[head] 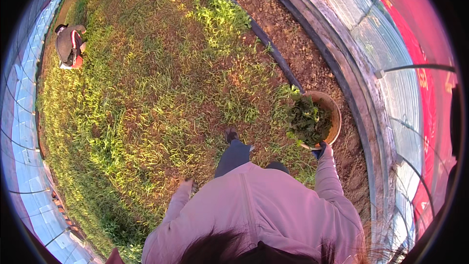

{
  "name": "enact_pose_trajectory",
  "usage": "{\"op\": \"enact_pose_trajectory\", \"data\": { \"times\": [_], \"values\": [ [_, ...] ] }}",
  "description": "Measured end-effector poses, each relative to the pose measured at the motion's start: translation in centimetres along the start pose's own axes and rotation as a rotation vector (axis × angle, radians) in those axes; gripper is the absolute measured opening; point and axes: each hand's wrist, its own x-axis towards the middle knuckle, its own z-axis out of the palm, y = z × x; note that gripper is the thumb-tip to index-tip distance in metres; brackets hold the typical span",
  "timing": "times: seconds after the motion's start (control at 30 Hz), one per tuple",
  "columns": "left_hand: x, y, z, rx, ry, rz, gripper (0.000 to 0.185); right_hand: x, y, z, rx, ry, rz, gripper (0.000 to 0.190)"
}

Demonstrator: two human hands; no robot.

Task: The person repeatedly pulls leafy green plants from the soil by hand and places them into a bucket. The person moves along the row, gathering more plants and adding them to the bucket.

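Note:
My right hand [321, 147], in a dark glove, grips the near rim of an orange-brown bucket [335, 117]. Leafy dark green plants [309, 120] fill much of the bucket, and some leaves hang over its left rim. My left hand [189, 183] hangs low at my left side, beside my body and over the weedy ground. It is small and partly blurred, so its fingers and anything in them cannot be made out. My left shoe [231, 134] is on the soil ahead of me.
A black pipe [269, 44] runs along the ground to the bucket. Bare soil [304, 29] lies beyond it, bordered by a low wall and clear plastic sheeting [384, 47]. Grass and weeds [146, 91] cover the ground. Another person [69, 46] crouches at the far left.

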Motion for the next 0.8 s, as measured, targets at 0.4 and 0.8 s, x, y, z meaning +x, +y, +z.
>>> {"op": "enact_pose_trajectory", "data": {
  "times": [0.4, 0.8],
  "values": [
    [9.1, 42.4, -5.3, -0.179, -0.056, 0.475, 0.029, 8.6, -9.4, 36.4, -0.252, -0.123, -0.053, 0.023],
    [15.1, 64.4, -1.0, -0.497, -0.205, 0.355, 0.03, 19.8, -6.0, 70.8, -0.805, -0.198, -0.03, 0.034]
  ]
}}
